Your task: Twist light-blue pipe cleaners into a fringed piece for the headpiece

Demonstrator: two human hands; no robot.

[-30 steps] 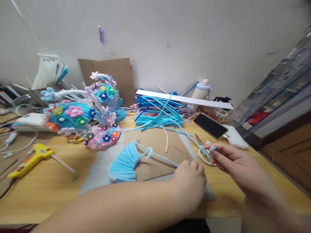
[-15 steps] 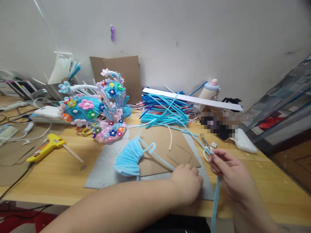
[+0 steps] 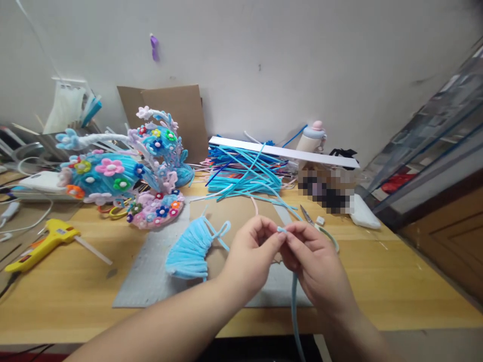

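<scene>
Above the front of the cardboard, my left hand (image 3: pixel 251 251) and my right hand (image 3: pixel 315 261) meet, both pinching one end of a light blue pipe cleaner (image 3: pixel 295 311). The rest of its length hangs below my right hand past the table edge. Left of my hands, a curved bundle of light blue pipe cleaners (image 3: pixel 190 249) with a looped tail lies partly over the brown cardboard sheet (image 3: pixel 222 208). Beneath is a grey mat (image 3: pixel 141 281). Scissors (image 3: pixel 334 239) lie just beyond my right hand, their handles partly hidden.
Flower-covered pipe cleaner ornaments (image 3: pixel 109 171) stand at the left behind the mat. A yellow glue gun (image 3: pixel 45 244) lies at far left. Loose blue pipe cleaners (image 3: pixel 245 183) are heaped at the back, near a bottle (image 3: pixel 311 138). A white case (image 3: pixel 364 213) sits on the right.
My left hand has lifted off the cardboard and come to the pipe cleaner's end. My right hand has moved left to meet it. The view has shifted to the right.
</scene>
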